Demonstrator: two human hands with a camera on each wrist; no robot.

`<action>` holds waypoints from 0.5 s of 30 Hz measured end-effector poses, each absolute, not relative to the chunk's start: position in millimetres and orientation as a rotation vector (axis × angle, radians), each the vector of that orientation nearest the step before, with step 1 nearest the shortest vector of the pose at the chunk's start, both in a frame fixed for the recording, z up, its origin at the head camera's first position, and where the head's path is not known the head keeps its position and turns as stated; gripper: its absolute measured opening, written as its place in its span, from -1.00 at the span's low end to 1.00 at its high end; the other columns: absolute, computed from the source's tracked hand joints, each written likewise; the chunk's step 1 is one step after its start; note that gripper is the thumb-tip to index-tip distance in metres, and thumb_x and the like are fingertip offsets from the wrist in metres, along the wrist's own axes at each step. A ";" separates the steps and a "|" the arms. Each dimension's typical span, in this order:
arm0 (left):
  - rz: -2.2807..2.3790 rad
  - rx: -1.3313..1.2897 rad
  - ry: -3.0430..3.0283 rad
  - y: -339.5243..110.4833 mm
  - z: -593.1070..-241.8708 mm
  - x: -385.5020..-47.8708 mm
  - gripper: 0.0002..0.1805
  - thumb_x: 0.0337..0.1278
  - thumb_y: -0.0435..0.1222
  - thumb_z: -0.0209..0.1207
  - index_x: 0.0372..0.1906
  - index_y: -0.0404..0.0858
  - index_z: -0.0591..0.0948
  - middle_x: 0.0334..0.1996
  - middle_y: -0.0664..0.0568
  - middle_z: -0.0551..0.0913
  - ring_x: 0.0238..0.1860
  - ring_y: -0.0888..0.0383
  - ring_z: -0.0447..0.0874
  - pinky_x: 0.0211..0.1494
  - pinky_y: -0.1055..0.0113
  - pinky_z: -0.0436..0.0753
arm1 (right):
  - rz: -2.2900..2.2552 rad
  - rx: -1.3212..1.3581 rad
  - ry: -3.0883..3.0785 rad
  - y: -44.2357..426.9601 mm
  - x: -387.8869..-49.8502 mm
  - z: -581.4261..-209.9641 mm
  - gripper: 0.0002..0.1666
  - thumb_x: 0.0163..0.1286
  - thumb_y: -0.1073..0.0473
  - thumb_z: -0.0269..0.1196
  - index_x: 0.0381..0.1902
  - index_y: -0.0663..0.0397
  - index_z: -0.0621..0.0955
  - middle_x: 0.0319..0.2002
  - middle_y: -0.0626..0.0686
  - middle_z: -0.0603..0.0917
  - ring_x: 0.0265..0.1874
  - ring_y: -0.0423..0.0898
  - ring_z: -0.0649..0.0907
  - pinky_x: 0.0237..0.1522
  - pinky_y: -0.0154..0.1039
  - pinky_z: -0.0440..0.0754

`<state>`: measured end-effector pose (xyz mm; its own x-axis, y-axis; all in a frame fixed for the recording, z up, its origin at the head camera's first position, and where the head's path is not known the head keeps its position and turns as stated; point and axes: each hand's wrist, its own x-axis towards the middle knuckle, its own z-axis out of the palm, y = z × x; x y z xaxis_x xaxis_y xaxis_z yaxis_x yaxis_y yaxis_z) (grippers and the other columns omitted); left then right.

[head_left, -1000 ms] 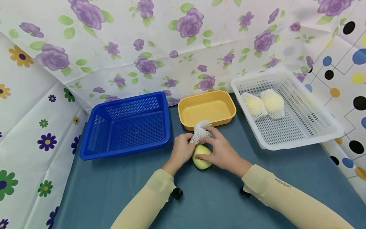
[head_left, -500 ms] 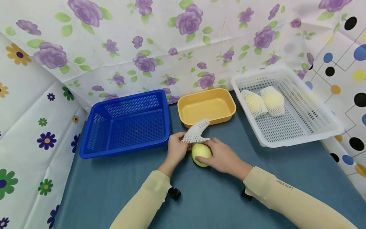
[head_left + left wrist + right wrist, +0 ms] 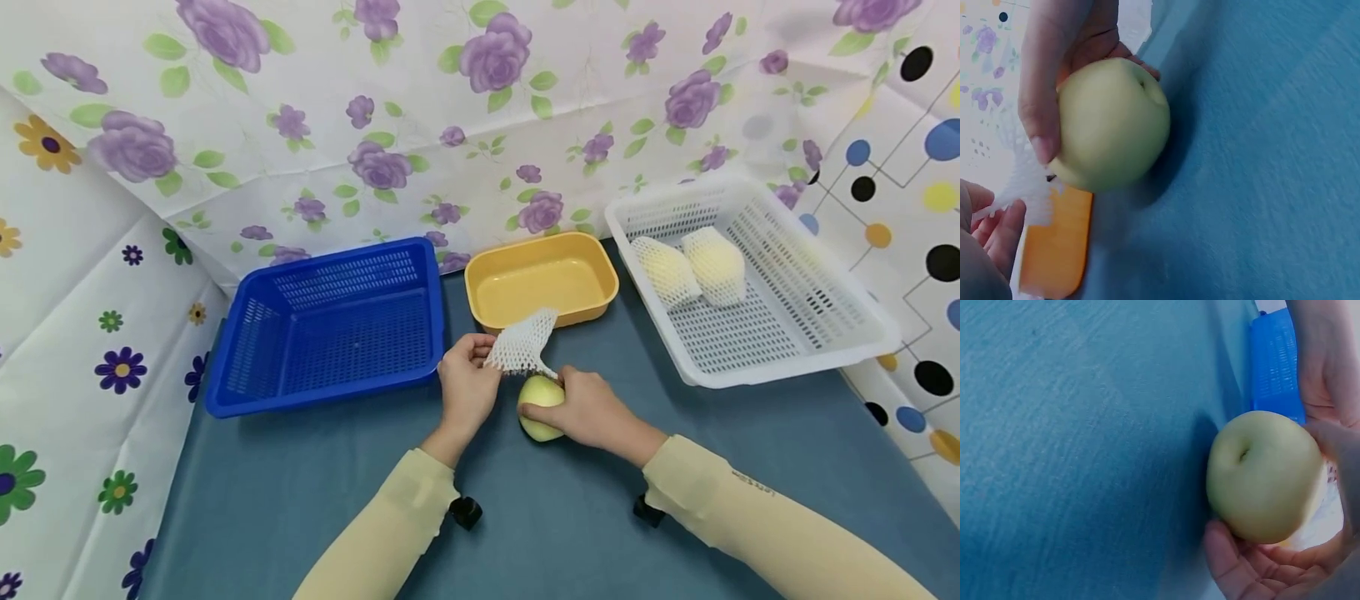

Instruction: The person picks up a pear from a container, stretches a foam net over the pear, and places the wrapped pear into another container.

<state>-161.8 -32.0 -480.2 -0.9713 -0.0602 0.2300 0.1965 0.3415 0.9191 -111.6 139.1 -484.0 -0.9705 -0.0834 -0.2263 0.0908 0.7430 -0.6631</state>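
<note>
A smooth pale yellow-green pear [image 3: 538,419] is in my right hand [image 3: 596,415], the thumb across its near side. The right wrist view shows the pear [image 3: 1266,481] with its dimpled end towards the camera and the curled fingers [image 3: 1260,569] below it. My left hand [image 3: 467,390] pinches the edge of a white foam fruit net [image 3: 522,342]. The net hangs off the pear, just beyond its stem end in the left wrist view, where the pear's short dark stem shows. Whether net and pear still touch I cannot tell.
A blue basket [image 3: 322,396] stands at the left, a yellow tray [image 3: 577,317] behind the hands. At the right, a white basket [image 3: 795,379] holds two fruits in foam nets [image 3: 716,267]. Patterned cloth hangs round the blue-green tabletop [image 3: 540,533].
The net has come off the pear, drawn up and away by my left hand. My right hand let go of the net, took a fuller grip on the pear and shifted slightly right with it.
</note>
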 end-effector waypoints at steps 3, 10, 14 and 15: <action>-1.580 -0.158 -2.387 -28.8 -476.0 -162.5 -0.85 -0.01 -0.38 0.26 -0.30 -0.09 0.63 -0.46 0.13 0.66 -0.49 0.30 0.63 -0.46 0.42 0.63 | -1.045 -0.003 2.700 141.0 -110.8 -482.3 -0.24 -0.14 -0.53 0.30 -0.33 0.00 0.48 -0.58 0.01 0.56 -0.70 -0.11 0.52 -0.69 -0.22 0.44; -1.323 -0.129 -2.518 -26.6 -479.3 -168.8 -0.88 0.01 -0.30 0.25 -0.31 -0.04 0.62 -0.49 0.22 0.62 -0.49 0.32 0.57 -0.46 0.44 0.58 | -1.198 -0.218 2.614 150.7 -104.2 -482.1 -0.26 -0.16 -0.28 0.47 -0.06 -0.17 0.45 -0.28 -0.14 0.59 -0.41 -0.20 0.58 -0.44 -0.29 0.55; -1.329 -0.092 -2.367 -30.5 -479.7 -171.1 -0.89 0.00 -0.31 0.25 -0.33 -0.06 0.62 -0.45 0.18 0.65 -0.43 0.30 0.60 -0.39 0.40 0.61 | -1.211 -0.220 2.606 153.7 -102.8 -481.6 -0.25 -0.18 -0.31 0.47 -0.08 -0.17 0.45 -0.27 -0.13 0.60 -0.39 -0.21 0.59 -0.42 -0.29 0.56; -1.351 -0.087 -2.309 -31.4 -477.3 -171.4 -0.90 0.01 -0.30 0.25 -0.33 -0.07 0.62 -0.44 0.16 0.65 -0.43 0.29 0.60 -0.39 0.39 0.61 | -1.204 -0.177 2.612 154.5 -103.4 -481.0 -0.24 -0.17 -0.35 0.45 -0.09 -0.13 0.46 -0.29 -0.11 0.60 -0.42 -0.20 0.59 -0.45 -0.29 0.56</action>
